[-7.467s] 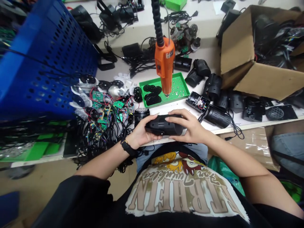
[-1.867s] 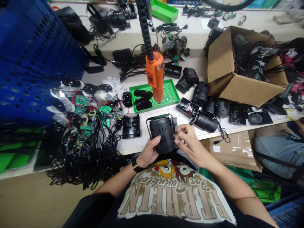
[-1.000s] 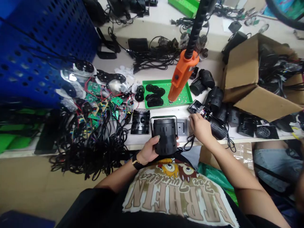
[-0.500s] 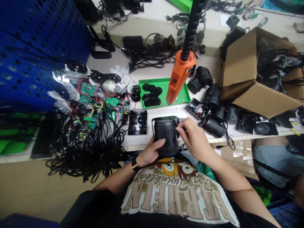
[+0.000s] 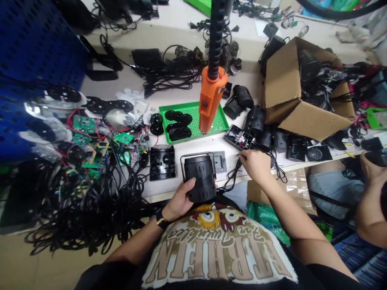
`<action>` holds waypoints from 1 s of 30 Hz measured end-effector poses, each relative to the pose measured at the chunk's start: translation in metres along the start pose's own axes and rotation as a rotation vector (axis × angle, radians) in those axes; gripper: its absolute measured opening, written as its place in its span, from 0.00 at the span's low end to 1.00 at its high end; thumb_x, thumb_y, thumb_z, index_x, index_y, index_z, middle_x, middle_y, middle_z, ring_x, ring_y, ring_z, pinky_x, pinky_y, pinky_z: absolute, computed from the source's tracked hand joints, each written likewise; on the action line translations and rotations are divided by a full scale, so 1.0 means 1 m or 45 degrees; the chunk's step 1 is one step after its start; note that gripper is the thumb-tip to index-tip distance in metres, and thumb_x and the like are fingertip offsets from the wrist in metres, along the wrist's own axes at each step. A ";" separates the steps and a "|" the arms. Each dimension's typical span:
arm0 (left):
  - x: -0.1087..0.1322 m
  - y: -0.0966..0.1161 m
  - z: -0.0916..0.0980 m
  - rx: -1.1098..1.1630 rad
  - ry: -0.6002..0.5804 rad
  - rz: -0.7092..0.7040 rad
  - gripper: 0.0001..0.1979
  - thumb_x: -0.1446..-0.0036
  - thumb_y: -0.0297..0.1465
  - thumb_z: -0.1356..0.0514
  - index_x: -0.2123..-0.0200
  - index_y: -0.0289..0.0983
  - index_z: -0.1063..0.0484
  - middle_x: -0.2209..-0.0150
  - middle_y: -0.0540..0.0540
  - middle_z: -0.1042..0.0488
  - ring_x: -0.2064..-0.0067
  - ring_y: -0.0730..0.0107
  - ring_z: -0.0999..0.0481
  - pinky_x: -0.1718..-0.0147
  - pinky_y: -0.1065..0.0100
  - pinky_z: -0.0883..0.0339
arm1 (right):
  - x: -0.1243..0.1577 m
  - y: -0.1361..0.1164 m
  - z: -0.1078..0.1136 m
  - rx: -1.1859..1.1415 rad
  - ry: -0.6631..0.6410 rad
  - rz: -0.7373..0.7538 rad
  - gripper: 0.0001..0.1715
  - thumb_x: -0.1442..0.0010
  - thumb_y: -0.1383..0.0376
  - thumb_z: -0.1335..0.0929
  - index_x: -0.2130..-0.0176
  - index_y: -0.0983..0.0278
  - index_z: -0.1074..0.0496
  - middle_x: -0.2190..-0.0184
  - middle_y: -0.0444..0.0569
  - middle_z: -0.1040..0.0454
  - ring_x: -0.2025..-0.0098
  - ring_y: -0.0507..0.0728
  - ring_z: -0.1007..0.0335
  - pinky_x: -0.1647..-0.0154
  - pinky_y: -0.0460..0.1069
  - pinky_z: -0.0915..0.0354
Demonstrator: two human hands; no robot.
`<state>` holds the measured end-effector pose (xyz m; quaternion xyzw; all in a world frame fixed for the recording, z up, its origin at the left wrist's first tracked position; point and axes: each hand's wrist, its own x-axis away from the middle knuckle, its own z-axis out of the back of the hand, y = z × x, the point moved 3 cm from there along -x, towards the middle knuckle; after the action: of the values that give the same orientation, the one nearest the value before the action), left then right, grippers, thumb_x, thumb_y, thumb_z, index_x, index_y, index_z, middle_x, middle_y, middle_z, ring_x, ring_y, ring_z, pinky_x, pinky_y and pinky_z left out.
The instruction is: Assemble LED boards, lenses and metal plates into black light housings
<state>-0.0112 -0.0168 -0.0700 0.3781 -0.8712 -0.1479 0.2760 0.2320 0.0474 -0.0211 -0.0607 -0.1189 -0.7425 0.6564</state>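
My left hand (image 5: 179, 201) grips a black cylindrical lamp housing (image 5: 200, 182) with a metal bracket, held upright at the table's near edge. My right hand (image 5: 255, 164) rests on the table to its right, fingers curled over a black cord (image 5: 231, 181) beside an opened black unit (image 5: 239, 139) with red wiring; what the fingertips pinch is hidden. A grey square plate (image 5: 219, 161) lies just behind the housing. An orange electric screwdriver (image 5: 210, 98) hangs over a green tray (image 5: 193, 122) of black discs and screws.
A black moulded part (image 5: 162, 162) lies left of the housing. Green circuit boards (image 5: 90, 139) and tangled black cables (image 5: 90, 201) fill the left. Several black housings (image 5: 272, 137) and an open cardboard box (image 5: 305, 96) sit right. Another person's arm (image 5: 370, 201) shows at the right edge.
My right hand left the housing's side and moved right to the cord by the opened unit. The housing stays in my left hand. The hanging screwdriver swung back toward vertical.
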 end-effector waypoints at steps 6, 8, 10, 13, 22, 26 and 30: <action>-0.005 -0.003 -0.006 0.007 -0.046 0.023 0.37 0.47 0.49 0.29 0.41 0.33 0.27 0.47 0.33 0.20 0.43 0.40 0.21 0.39 0.41 0.30 | -0.006 -0.011 -0.027 0.062 -0.003 -0.022 0.19 0.31 0.64 0.38 0.58 0.64 0.19 0.59 0.59 0.17 0.62 0.63 0.19 0.68 0.49 0.40; -0.006 -0.003 -0.008 0.009 -0.053 0.013 0.36 0.47 0.49 0.29 0.41 0.34 0.26 0.47 0.33 0.19 0.43 0.40 0.21 0.40 0.42 0.30 | -0.007 -0.013 -0.033 0.070 -0.001 -0.008 0.19 0.31 0.65 0.39 0.59 0.65 0.19 0.59 0.60 0.18 0.62 0.62 0.19 0.68 0.49 0.42; -0.007 -0.003 -0.008 0.015 -0.041 0.000 0.35 0.47 0.48 0.29 0.42 0.34 0.26 0.48 0.34 0.19 0.43 0.41 0.21 0.40 0.42 0.30 | -0.008 -0.014 -0.038 0.076 0.009 0.016 0.19 0.31 0.66 0.40 0.58 0.66 0.20 0.59 0.60 0.19 0.62 0.61 0.20 0.69 0.48 0.44; -0.007 -0.005 -0.007 0.022 0.013 -0.012 0.36 0.49 0.48 0.27 0.43 0.34 0.25 0.48 0.34 0.19 0.44 0.42 0.21 0.40 0.45 0.29 | -0.009 -0.014 -0.043 0.081 0.044 0.035 0.19 0.30 0.67 0.41 0.57 0.68 0.22 0.58 0.60 0.20 0.64 0.59 0.22 0.72 0.49 0.49; -0.008 -0.010 -0.005 0.009 0.119 -0.050 0.37 0.52 0.47 0.25 0.43 0.36 0.25 0.49 0.37 0.19 0.43 0.45 0.22 0.42 0.49 0.28 | 0.017 -0.021 0.015 -0.640 0.486 0.241 0.07 0.35 0.63 0.31 0.59 0.62 0.22 0.61 0.47 0.18 0.73 0.51 0.29 0.71 0.48 0.42; -0.009 -0.013 -0.006 -0.049 0.173 -0.087 0.40 0.55 0.50 0.24 0.42 0.38 0.26 0.47 0.38 0.20 0.43 0.46 0.23 0.42 0.50 0.29 | 0.037 -0.054 0.050 -1.185 0.414 0.713 0.04 0.34 0.63 0.29 0.59 0.60 0.22 0.64 0.44 0.18 0.68 0.52 0.25 0.64 0.48 0.31; -0.009 -0.013 -0.005 -0.119 0.207 -0.183 0.40 0.55 0.50 0.24 0.43 0.39 0.26 0.44 0.40 0.23 0.40 0.49 0.27 0.40 0.52 0.32 | 0.044 -0.083 0.064 -1.052 0.434 1.021 0.05 0.32 0.68 0.32 0.61 0.61 0.23 0.66 0.46 0.18 0.62 0.55 0.25 0.58 0.51 0.30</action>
<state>0.0042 -0.0194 -0.0750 0.4369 -0.8088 -0.1768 0.3518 0.1395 0.0309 0.0435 -0.2311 0.3186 -0.4210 0.8172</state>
